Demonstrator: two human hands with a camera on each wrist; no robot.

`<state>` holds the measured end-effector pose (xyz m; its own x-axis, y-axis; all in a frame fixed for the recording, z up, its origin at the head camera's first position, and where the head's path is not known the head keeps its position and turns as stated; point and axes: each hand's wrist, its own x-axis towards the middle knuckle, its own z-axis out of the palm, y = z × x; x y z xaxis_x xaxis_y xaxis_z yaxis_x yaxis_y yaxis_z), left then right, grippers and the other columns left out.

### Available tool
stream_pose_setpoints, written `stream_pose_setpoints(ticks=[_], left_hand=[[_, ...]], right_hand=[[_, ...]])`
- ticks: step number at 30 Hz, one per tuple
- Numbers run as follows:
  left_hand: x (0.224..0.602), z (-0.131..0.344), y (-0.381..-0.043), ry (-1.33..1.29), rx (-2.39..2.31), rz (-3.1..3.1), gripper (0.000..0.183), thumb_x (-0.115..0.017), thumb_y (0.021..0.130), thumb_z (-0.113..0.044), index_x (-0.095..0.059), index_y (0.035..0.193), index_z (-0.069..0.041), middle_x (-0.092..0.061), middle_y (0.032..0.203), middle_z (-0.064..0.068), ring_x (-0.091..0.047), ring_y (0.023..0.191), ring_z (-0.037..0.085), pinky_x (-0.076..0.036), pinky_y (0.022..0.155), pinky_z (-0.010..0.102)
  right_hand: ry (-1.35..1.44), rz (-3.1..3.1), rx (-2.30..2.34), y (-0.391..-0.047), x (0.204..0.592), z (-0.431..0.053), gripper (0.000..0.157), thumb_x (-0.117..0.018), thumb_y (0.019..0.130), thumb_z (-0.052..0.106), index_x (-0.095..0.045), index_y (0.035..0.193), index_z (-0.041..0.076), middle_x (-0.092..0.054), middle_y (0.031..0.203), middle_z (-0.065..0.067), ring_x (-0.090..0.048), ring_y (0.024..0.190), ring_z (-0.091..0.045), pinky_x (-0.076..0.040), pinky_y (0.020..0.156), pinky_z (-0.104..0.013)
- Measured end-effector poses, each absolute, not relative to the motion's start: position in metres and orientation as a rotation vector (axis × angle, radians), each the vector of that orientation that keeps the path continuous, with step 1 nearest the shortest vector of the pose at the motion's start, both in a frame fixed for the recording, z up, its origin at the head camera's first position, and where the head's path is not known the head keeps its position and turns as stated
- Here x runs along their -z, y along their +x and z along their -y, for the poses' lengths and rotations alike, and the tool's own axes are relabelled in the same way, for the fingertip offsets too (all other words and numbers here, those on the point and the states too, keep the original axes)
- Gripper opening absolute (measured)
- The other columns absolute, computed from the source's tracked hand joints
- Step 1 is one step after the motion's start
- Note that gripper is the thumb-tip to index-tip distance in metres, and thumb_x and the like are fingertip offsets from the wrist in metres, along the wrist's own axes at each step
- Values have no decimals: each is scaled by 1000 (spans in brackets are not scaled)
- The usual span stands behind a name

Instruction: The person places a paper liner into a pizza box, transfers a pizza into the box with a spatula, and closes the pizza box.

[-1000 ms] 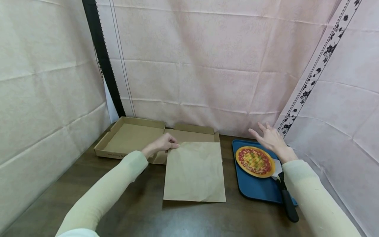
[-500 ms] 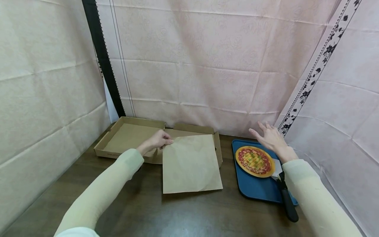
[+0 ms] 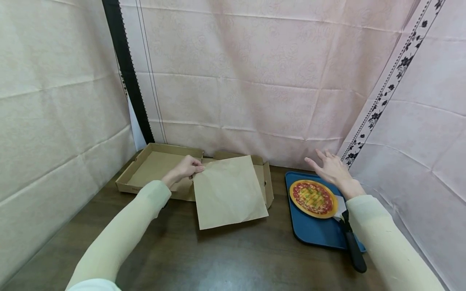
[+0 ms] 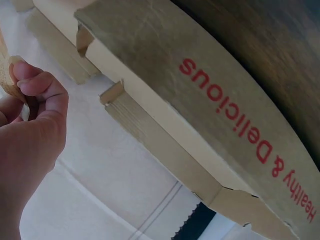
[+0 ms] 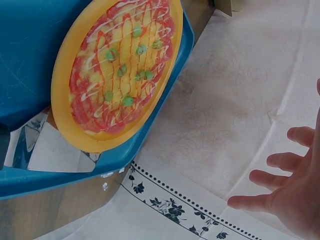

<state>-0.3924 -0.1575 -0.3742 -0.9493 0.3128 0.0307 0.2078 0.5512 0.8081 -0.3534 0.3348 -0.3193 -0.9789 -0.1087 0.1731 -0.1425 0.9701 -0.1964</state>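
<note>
My left hand (image 3: 185,166) pinches the upper left corner of a brown paper sheet (image 3: 231,192), which hangs tilted in front of an open cardboard pizza box (image 3: 160,165). The sheet hides part of the box's right half. In the left wrist view, thumb and fingers of the left hand (image 4: 37,100) grip the paper's edge, with the box (image 4: 150,55) beside them. My right hand (image 3: 331,169), fingers spread and holding nothing, hovers over the far right of a blue tray (image 3: 320,236). On that tray lies a pizza (image 3: 314,199), seen also in the right wrist view.
A pizza server with a black handle (image 3: 354,250) lies on the tray, its metal blade (image 5: 60,150) partly under the pizza; the handle extends past the tray's front edge. A pale cloth (image 3: 255,81) hangs behind the brown table (image 3: 174,250), with more cloth on both sides.
My left hand has moved left and slightly away from me with the paper sheet, which has risen and turned, uncovering more of the box's right side. The right hand stays almost still.
</note>
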Motion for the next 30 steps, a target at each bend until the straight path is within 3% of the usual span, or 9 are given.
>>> stream_pose_setpoints(ticks=[7, 24, 30], left_hand=[[376, 167, -395, 421, -1388, -2681, 22, -59, 95, -10, -70, 99, 9, -60, 61, -4, -45, 48, 8, -45, 48, 27], [380, 183, -401, 337, -1438, -2714, 24, -58, 96, -9, -69, 105, 11, -62, 64, -2, -46, 51, 7, -46, 49, 26], [378, 187, -401, 342, -1438, -2738, 22, -57, 96, -7, -69, 97, 11, -54, 56, -1, -44, 47, 10, -45, 48, 29]], right_hand=[[188, 2967, -324, -353, 320, -333, 85, -29, 95, 67, -18, 154, 7, -14, 155, -35, -17, 136, -61, -15, 105, -76], [186, 2979, -333, -354, 322, -332, 85, -26, 96, 66, -17, 154, 6, -12, 154, -36, -18, 135, -63, -20, 104, -76], [197, 2969, -328, -354, 323, -333, 83, -28, 97, 64, -17, 154, 4, -12, 154, -37, -21, 134, -62, -22, 105, -74]])
